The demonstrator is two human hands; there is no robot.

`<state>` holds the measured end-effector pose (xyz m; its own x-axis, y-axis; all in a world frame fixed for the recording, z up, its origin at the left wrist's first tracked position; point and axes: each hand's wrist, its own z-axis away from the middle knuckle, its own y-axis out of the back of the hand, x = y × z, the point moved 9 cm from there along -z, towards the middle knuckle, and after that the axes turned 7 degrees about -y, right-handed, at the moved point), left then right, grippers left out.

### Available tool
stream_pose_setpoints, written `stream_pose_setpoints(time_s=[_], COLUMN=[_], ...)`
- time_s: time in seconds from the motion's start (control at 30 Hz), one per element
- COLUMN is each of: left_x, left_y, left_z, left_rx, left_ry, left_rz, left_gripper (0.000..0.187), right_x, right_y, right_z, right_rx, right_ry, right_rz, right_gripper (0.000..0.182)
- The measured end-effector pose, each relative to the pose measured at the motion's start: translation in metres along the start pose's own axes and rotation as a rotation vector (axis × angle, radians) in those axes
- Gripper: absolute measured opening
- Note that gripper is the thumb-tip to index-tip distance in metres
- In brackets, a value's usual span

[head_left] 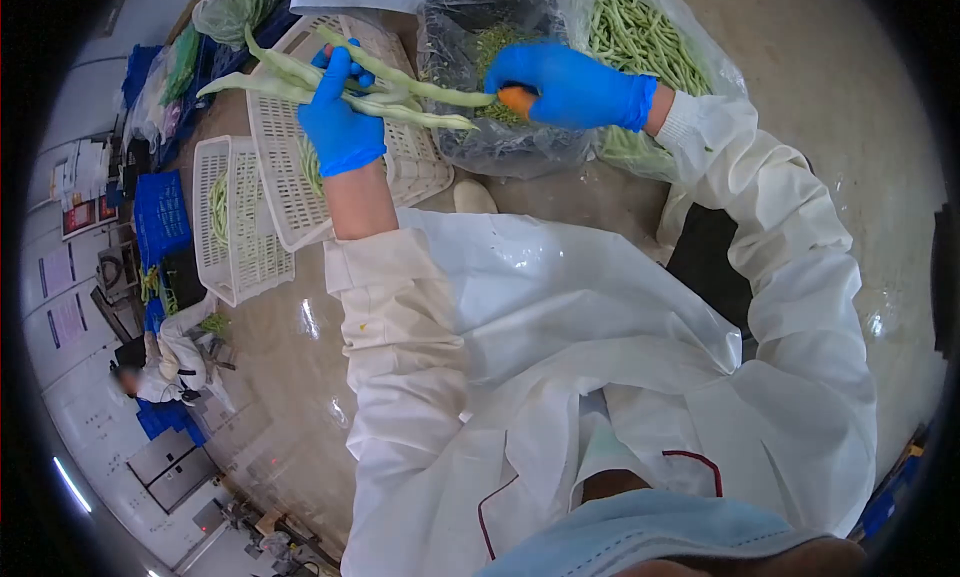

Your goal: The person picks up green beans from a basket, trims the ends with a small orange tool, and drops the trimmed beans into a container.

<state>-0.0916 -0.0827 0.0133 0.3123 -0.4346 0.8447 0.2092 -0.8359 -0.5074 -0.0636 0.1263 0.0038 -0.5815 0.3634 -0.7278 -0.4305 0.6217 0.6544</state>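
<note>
My left hand [345,117], in a blue glove, is closed around several long, flat green beans [405,110] that stick out on both sides of it. The beans are over a white slatted crate [415,167]. My right hand [578,85], also gloved in blue, is closed on a small orange item [518,99], whose kind I cannot make out. It is at the right tip of one bean. Under the right hand stands a container lined with clear plastic [540,157], with small green bits [495,52] in it.
A clear bag of cut green beans [645,42] stands at the right. Another white crate [243,262] is to the left, near blue bags [162,212]. A plastic bag of beans [235,7] lies at upper left. A co-worker [170,362] sits farther left.
</note>
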Motion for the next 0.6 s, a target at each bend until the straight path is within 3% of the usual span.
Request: stream_pose_setpoints(time_s=[0.1,0.2,0.3,0.37,0.47,0.5,0.6], left_x=[-0.005,-0.023,-0.044,-0.057,-0.058,-0.057,-0.053], left_y=[-0.005,-0.021,-0.039,-0.048,-0.05,-0.049,-0.049], left_z=[0.005,0.021,0.046,0.061,0.066,0.065,0.059], left_rx=[-0.041,-0.169,-0.39,-0.499,-0.501,-0.488,-0.47], left_ry=[0.048,0.228,0.361,0.425,0.444,0.425,0.398], left_rz=[-0.062,-0.289,-0.439,-0.49,-0.507,-0.508,-0.494], left_gripper=[0.019,0.023,0.026,0.025,0.025,0.025,0.025], right_x=[-0.042,-0.045,-0.021,0.006,0.009,-0.003,-0.02], right_y=[-0.012,-0.026,0.034,0.088,0.136,0.137,0.109], right_z=[0.018,0.019,0.006,0.006,0.015,0.016,0.015], right_rx=[-0.075,-0.235,0.248,0.514,0.713,0.74,0.639], right_ry=[0.304,0.31,0.261,0.01,-0.124,0.02,0.278], right_rz=[0.113,0.296,0.447,0.26,-0.072,0.139,0.232], right_gripper=[0.016,0.019,0.015,0.018,0.013,0.014,0.017])
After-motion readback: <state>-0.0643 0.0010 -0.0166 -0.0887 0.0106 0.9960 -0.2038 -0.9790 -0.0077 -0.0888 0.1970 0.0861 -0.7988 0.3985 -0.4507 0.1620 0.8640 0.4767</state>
